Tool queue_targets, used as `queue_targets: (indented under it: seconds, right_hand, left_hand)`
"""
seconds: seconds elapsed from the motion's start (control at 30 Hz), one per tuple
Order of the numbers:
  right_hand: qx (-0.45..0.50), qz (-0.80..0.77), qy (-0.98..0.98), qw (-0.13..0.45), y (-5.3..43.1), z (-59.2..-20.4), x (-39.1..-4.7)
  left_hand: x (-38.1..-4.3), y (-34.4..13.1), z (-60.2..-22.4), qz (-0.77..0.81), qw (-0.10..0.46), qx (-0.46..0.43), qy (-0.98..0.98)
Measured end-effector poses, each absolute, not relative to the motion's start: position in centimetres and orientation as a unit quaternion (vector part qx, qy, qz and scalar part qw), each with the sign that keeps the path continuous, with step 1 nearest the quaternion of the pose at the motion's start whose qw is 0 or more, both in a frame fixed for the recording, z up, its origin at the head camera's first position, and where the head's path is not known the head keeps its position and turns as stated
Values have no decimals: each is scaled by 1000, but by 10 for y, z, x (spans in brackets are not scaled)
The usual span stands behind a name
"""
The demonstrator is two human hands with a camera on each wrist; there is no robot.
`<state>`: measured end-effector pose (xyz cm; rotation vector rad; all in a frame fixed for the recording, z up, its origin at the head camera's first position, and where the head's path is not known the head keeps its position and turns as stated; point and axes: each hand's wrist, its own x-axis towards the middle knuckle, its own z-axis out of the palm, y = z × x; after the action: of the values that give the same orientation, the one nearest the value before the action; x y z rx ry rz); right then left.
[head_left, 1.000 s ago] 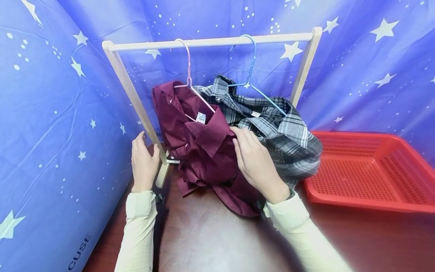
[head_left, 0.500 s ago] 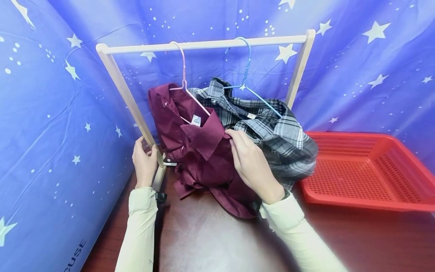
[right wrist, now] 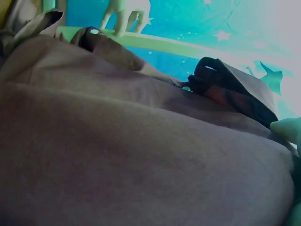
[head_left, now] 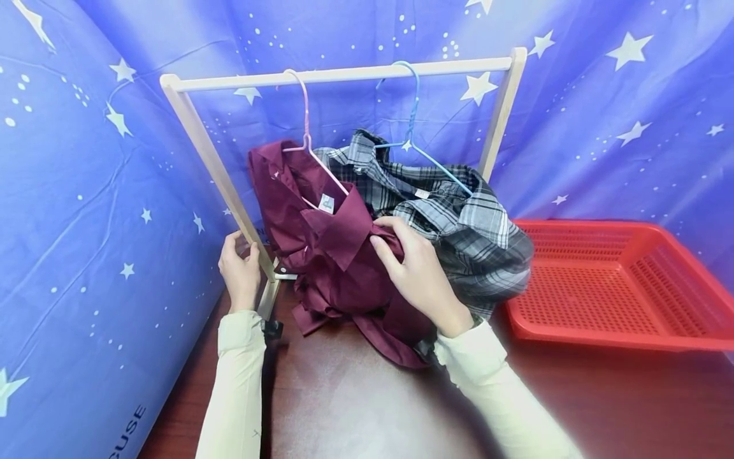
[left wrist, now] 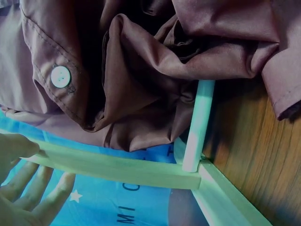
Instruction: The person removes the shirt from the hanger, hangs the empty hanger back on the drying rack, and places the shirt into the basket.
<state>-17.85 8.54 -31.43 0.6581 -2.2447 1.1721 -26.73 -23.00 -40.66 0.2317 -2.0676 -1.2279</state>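
Currently pinching, with the right hand [head_left: 421, 274], the maroon shirt [head_left: 344, 255] slung on its pink hanger [head_left: 306, 121], sloping down to the right; gripping the wooden post [head_left: 213, 162] with the left hand [head_left: 239, 275], on the shirt's other side, apart from it

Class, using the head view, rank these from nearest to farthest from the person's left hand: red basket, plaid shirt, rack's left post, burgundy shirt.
1. Left post, held by the left hand.
2. Burgundy shirt, just right of the post.
3. Plaid shirt, farther right, partly behind item 2.
4. Red basket, beyond them at the far right.
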Motion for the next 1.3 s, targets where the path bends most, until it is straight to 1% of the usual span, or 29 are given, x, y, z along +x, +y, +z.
queue_targets:
  seconds: [0.27, 0.47, 0.67, 0.97, 1.1, 1.3]
  right_hand:
    - [228, 488, -813, 220, 86, -312, -180]
    - [216, 502, -811, 208, 86, -310, -180]
    - [216, 516, -810, 178, 84, -307, -181]
    - [194, 555, -795, 150, 84, -300, -179]
    - [189, 572, -785, 146, 86, -297, -178]
    - [193, 577, -778, 159, 92, -289, -174]
  left_hand:
    - [-267, -230, -406, -460, 372, 94, -801]
    - [-268, -231, -406, -464, 368, 92, -801]
    - [-268, -233, -407, -462, 371, 92, -800]
    - [-269, -233, -407, -457, 371, 93, -803]
    - [-270, -234, -408, -459, 370, 95, -802]
    - [-270, -234, -407, -463, 371, 95, -800]
